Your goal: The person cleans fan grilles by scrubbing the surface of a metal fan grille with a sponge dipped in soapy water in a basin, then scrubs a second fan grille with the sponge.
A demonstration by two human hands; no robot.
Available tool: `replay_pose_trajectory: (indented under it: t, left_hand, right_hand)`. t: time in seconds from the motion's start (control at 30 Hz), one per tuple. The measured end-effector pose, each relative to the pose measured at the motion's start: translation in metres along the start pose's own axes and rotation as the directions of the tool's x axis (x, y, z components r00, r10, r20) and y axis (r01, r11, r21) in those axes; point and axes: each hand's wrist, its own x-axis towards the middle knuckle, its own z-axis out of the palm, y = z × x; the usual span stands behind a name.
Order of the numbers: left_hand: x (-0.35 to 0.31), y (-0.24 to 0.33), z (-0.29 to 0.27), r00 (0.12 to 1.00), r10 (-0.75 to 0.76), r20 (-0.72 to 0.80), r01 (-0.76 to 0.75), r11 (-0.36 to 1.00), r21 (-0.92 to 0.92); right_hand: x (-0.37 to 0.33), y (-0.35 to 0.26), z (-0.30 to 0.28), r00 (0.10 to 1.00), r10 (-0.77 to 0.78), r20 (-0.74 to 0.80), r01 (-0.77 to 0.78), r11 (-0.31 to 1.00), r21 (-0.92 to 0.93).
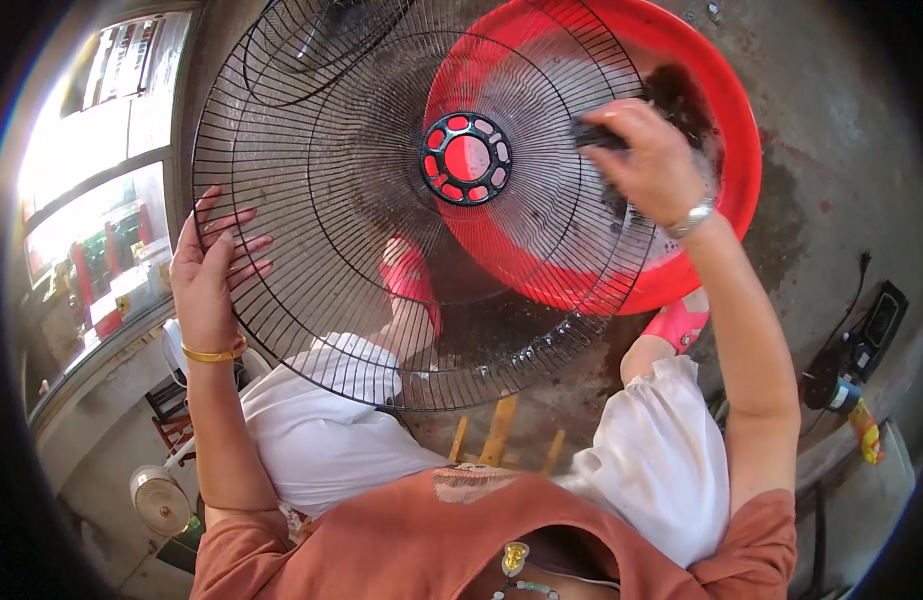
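A large round black wire fan grille (444,160) is tilted over my lap and partly over a red basin (743,170). My left hand (209,265) grips the grille's left rim, with its fingers among the wires. On the other side, my right hand (653,165) pinches a small dark scrubbing pad (593,133) against or just above the wires; whether it touches cannot be made out. Whitish suds and dark, blurred matter (681,95) show in the basin beneath that hand. Through the grille's hub ring, the red of the basin is visible.
Another dark wire-mesh piece (331,35) lies beyond the grille. Wooden stool legs (498,430) show between my knees. To the right lies a black device with a cord (878,330). A small fan (161,500) stands lower left, below a bright window (96,240).
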Motion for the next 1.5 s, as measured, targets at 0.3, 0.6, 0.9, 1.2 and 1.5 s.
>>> replay_pose_trajectory:
  t: [0.3,0.6,0.9,1.2,1.5]
  left_hand:
    - [0.005,0.0,0.005,1.0,-0.026,0.016,0.026,0.999,0.022]
    - [0.013,-0.005,-0.005,0.998,-0.058,0.038,0.058,0.998,0.013]
    - [0.018,-0.015,-0.007,0.991,-0.1,0.086,0.094,0.993,0.078]
    - [0.02,-0.013,-0.002,0.993,-0.1,0.055,0.097,0.994,0.042]
    - [0.017,-0.012,-0.007,0.995,-0.073,0.071,0.068,0.995,0.073]
  right_hand:
    - [0.017,0.059,0.075,0.988,-0.02,-0.153,-0.003,0.988,-0.151]
    - [0.027,-0.022,0.086,0.986,0.058,-0.158,-0.034,0.988,0.151]
    - [0.038,0.017,0.066,0.982,0.123,-0.145,-0.116,0.992,0.055]
    - [0.014,0.032,0.076,0.972,0.188,-0.139,-0.18,0.981,0.07]
    - [0.042,-0.023,0.088,0.985,-0.102,-0.139,0.121,0.984,0.129]
